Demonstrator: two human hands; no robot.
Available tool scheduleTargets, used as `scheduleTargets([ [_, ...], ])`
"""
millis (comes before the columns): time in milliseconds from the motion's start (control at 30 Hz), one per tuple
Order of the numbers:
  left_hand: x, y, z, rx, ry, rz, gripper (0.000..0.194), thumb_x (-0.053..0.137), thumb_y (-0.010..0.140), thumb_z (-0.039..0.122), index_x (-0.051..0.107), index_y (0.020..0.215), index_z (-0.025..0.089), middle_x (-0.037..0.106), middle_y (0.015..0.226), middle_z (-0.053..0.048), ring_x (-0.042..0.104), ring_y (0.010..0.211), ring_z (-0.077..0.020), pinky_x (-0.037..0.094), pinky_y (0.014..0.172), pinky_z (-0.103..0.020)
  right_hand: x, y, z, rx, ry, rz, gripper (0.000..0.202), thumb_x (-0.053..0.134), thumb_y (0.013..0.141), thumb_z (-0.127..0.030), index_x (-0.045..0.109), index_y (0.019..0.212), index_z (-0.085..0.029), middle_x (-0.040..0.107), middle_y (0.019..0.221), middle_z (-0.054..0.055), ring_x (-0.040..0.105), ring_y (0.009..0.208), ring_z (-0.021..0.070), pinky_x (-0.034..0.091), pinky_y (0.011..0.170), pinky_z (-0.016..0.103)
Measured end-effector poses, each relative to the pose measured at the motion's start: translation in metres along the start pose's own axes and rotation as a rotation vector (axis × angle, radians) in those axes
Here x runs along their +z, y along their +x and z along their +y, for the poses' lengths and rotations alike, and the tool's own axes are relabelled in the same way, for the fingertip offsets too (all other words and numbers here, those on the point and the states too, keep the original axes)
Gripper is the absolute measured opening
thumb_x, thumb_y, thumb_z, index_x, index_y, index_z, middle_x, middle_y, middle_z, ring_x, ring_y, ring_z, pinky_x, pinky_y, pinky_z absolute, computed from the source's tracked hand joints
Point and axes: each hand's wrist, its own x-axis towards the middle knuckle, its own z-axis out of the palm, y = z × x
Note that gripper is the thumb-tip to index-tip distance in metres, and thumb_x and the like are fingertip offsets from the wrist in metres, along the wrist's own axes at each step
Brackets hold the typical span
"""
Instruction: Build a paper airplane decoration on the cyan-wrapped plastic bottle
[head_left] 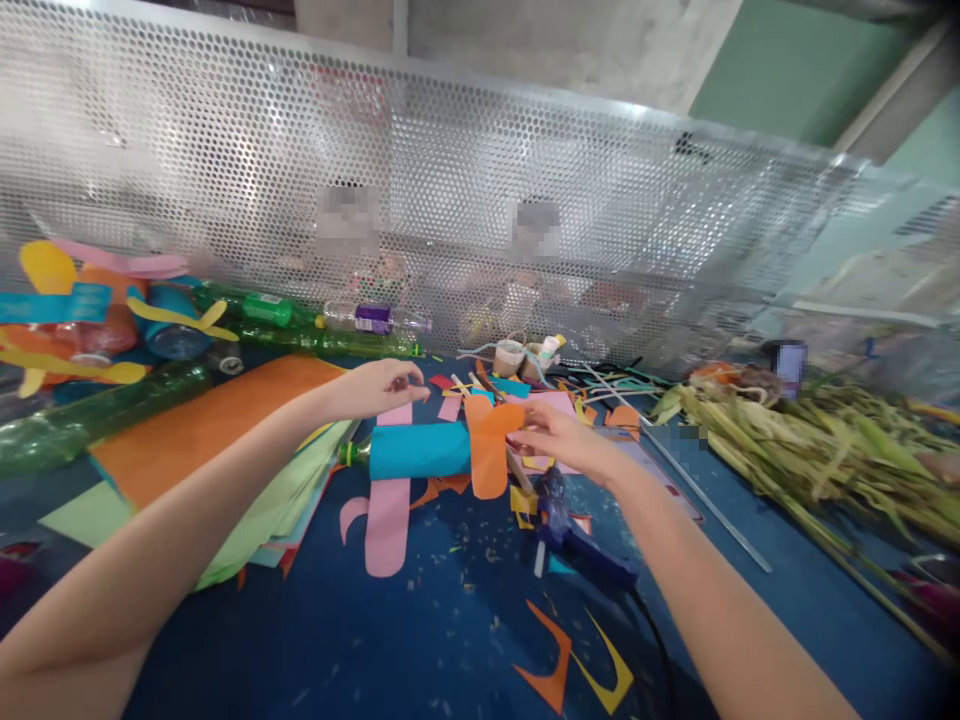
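A bottle wrapped in blue paper (pixel 420 451) lies sideways on the dark blue table, its green cap to the left. Pink paper strips (pixel 387 530) extend above and below it like wings, and an orange paper piece (pixel 489 465) stands at its right end. My right hand (pixel 544 437) has its fingers closed on the orange piece's right edge. Above the bottle's left part, my left hand (pixel 390 388) hovers with its fingers curled and apart, holding nothing. A blue glue gun (pixel 585 550) lies below my right hand.
Stacked coloured paper (pixel 217 420) and several bottles (pixel 97 405) occupy the left side. Orange and yellow scraps (pixel 551 660) lie in front. Corn husks (pixel 795 470) cover the right, beside a clear stick (pixel 709 500). A perforated metal screen (pixel 450 180) stands behind.
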Motion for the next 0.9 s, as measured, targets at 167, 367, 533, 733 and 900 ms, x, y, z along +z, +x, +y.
scheduleTargets([
  [167, 0.012, -0.013, -0.017, -0.224, 0.014, 0.191, 0.037, 0.028, 0.09, 0.051, 0.05, 0.084, 0.021, 0.058, 0.077, -0.003, 0.058, 0.077, -0.0225, 0.039, 0.067, -0.031, 0.008, -0.004, -0.001, -0.104, -0.109, -0.12, 0.053, 0.068, 0.07, -0.031, 0.044, 0.117, -0.023, 0.056, 0.118, 0.008, 0.059, 0.102, 0.0201, 0.051, 0.085, 0.035],
  [367, 0.036, -0.054, -0.021, -0.252, -0.126, 0.332, 0.031, 0.021, 0.092, 0.047, 0.041, 0.093, 0.023, 0.052, 0.074, 0.001, 0.056, 0.07, -0.02, 0.041, 0.067, -0.031, 0.018, 0.006, 0.008, -0.198, -0.333, 0.018, 0.05, 0.067, 0.072, -0.033, 0.048, 0.117, -0.023, 0.06, 0.112, 0.007, 0.062, 0.088, 0.0204, 0.051, 0.078, 0.037],
  [533, 0.055, -0.073, -0.022, -0.129, -0.178, 0.28, 0.032, 0.036, 0.087, 0.047, 0.038, 0.107, 0.021, 0.057, 0.082, -0.003, 0.057, 0.072, -0.0203, 0.044, 0.068, -0.035, 0.02, 0.011, 0.009, -0.28, -0.477, 0.13, 0.029, 0.066, 0.071, -0.028, 0.06, 0.098, -0.018, 0.062, 0.101, 0.007, 0.06, 0.084, 0.0194, 0.049, 0.078, 0.037],
  [733, 0.067, -0.075, -0.026, -0.099, -0.161, 0.27, 0.055, 0.056, 0.076, 0.049, 0.037, 0.118, 0.019, 0.054, 0.109, -0.011, 0.055, 0.097, -0.026, 0.045, 0.081, -0.039, 0.024, 0.013, 0.007, -0.279, -0.392, 0.192, 0.027, 0.065, 0.072, -0.034, 0.062, 0.095, -0.02, 0.062, 0.101, 0.006, 0.058, 0.098, 0.023, 0.047, 0.086, 0.039],
  [900, 0.07, -0.074, -0.026, -0.12, -0.164, 0.244, 0.056, 0.053, 0.079, 0.049, 0.034, 0.123, 0.02, 0.049, 0.122, -0.013, 0.048, 0.112, -0.0287, 0.041, 0.09, -0.041, 0.029, 0.011, 0.001, -0.285, -0.356, 0.174, 0.018, 0.062, 0.074, -0.032, 0.063, 0.086, -0.019, 0.064, 0.094, 0.006, 0.06, 0.089, 0.0213, 0.05, 0.081, 0.037],
])
